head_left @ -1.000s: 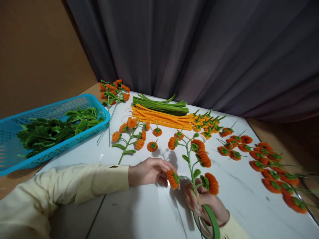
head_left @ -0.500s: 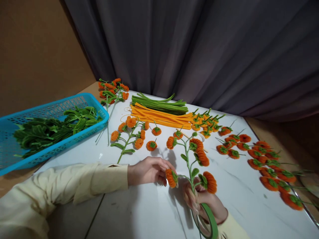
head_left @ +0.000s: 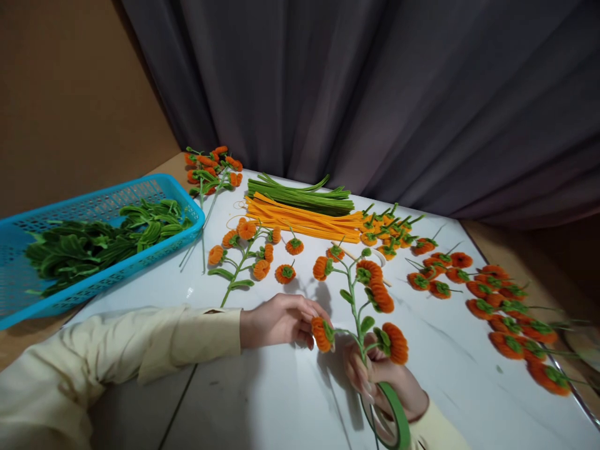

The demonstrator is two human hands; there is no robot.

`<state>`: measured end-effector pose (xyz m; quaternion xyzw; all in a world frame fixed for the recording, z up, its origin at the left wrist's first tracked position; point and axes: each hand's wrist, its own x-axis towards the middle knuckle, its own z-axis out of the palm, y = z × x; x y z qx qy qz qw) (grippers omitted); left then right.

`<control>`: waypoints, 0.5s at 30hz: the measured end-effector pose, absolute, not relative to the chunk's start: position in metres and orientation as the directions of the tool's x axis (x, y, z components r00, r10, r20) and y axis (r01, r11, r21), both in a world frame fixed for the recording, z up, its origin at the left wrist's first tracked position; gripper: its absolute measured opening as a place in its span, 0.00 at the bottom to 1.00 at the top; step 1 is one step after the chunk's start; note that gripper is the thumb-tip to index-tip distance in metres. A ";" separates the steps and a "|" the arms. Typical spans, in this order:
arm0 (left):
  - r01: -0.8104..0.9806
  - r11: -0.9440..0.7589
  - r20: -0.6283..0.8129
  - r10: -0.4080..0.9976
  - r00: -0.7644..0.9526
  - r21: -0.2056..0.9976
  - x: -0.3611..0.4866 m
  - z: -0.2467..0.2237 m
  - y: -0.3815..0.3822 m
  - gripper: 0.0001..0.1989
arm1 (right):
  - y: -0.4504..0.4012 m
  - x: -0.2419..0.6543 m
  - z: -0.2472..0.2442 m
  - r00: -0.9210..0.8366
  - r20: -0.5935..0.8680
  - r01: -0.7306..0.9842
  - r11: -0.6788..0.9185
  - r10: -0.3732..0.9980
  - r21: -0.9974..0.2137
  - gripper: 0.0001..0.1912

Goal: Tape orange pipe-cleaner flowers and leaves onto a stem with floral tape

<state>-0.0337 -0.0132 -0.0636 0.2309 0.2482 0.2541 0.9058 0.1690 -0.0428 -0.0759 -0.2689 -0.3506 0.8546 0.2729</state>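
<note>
Hands (head_left: pixel 288 320) apart, right clamped on flower stem (head_left: pixel 362 340), marbled white table (head_left: pixel 435 350), grey curtain (head_left: pixel 328 81).

Dark grey curtain (head_left: pixel 300 81) in deep folds across the top of the frame, purplish towards the right. At upper left, plain brown wall (head_left: pixel 70 94), right up against the curtain's edge. Across the middle and bottom, glossy white tabletop (head_left: pixel 445 375) with faint grey marble veining, a dark seam (head_left: pixel 180 400) slanting through the lower left. Brown surface (head_left: pixel 501 247) beyond the tabletop on the right, visible at the left edge too. At the far right edge, a pale rounded object (head_left: pixel 584 345), too blurred to identify.
</note>
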 end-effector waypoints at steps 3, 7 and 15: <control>-0.348 0.766 -0.328 0.573 0.751 0.541 -0.034 -0.064 -0.013 0.12 | -0.043 0.171 -0.078 -0.704 -0.279 -0.268 -0.609 0.653 -0.747 0.20; -0.358 0.765 -0.320 0.577 0.752 0.536 -0.033 -0.064 -0.013 0.12 | -0.043 0.171 -0.077 -0.708 -0.295 -0.262 -0.627 0.641 -0.733 0.19; -0.365 0.768 -0.317 0.575 0.754 0.526 -0.033 -0.064 -0.013 0.11 | -0.043 0.170 -0.076 -0.707 -0.284 -0.277 -0.623 0.648 -0.731 0.18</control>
